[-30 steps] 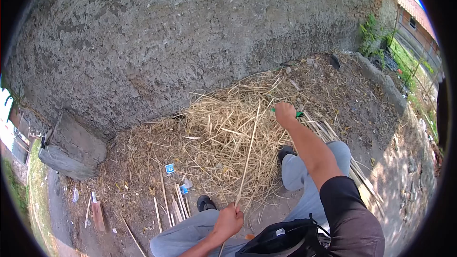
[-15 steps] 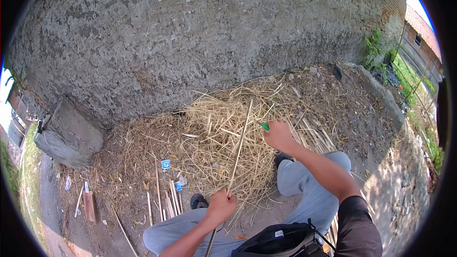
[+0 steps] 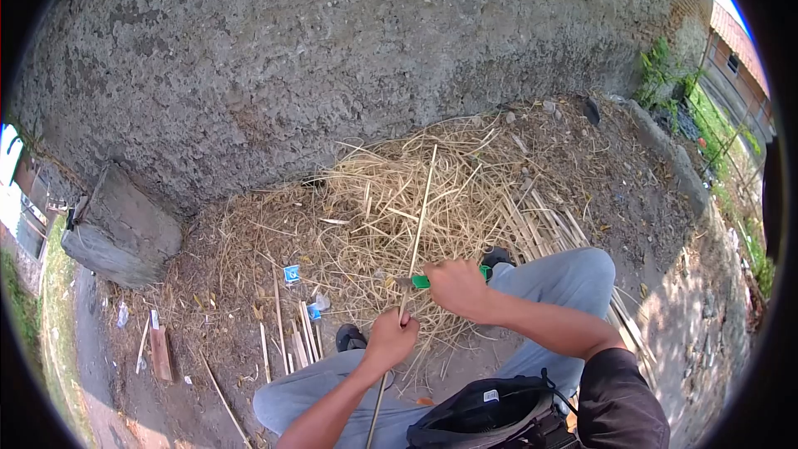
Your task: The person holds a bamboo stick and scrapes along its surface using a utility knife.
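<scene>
A long, thin pale strip (image 3: 423, 208) runs upright from between my knees to over the pile of shavings (image 3: 382, 199). My left hand (image 3: 393, 339) is closed round its lower part. Just above it and to the right, my right hand (image 3: 457, 289) grips a green-handled knife (image 3: 421, 282), whose short blade meets the strip a little above my left hand. Part of the green handle shows on the far side of my right fist.
Behind the pile rises a rough grey wall (image 3: 316, 58). A concrete block (image 3: 125, 229) stands at the left. Split strips (image 3: 544, 224) lie beside my right leg, others near my left foot. A black bag (image 3: 482, 407) rests at my lap.
My right hand has come down and left with the knife, from beyond my right knee to the strip. My left hand has risen slightly, still holding the strip.
</scene>
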Action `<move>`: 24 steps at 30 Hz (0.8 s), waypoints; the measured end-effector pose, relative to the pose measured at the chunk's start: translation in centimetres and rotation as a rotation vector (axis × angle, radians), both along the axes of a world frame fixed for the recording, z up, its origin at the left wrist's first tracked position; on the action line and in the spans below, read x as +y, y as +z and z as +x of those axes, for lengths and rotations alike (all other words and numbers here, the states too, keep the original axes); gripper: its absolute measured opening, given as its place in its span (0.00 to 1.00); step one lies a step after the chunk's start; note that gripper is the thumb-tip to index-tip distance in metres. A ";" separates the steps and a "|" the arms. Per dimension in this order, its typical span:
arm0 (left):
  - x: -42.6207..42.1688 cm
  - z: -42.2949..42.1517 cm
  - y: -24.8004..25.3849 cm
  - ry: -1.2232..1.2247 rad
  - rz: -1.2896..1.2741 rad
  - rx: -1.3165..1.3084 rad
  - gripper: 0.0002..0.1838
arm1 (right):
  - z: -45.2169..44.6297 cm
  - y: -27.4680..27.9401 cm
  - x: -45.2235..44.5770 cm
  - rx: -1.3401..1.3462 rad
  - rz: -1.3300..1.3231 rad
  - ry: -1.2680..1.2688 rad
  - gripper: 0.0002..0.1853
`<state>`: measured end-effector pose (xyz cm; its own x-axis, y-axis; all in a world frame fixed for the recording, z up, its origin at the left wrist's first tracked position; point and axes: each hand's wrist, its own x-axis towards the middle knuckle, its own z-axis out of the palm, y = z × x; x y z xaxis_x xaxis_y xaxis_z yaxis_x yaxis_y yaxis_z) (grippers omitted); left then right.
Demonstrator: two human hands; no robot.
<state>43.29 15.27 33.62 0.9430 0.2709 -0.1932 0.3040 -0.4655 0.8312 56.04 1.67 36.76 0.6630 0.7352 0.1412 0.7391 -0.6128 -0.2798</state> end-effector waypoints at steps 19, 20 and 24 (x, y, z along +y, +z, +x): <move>-1.8 -0.1 3.1 0.073 0.223 0.031 0.11 | 0.3 -1.7 1.9 -0.085 0.021 -0.060 0.05; -1.9 -0.1 3.2 0.073 0.244 0.025 0.11 | 0.5 -1.2 2.0 -0.066 -0.002 -0.091 0.05; -2.3 -0.4 2.8 0.066 0.214 0.017 0.11 | 1.4 -1.5 2.1 -0.033 -0.044 -0.136 0.05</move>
<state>42.86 12.94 36.41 0.9189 0.3687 -0.1405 0.3530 -0.6091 0.7102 57.46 3.80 35.27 0.7526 0.6447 0.1339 0.6565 -0.7192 -0.2273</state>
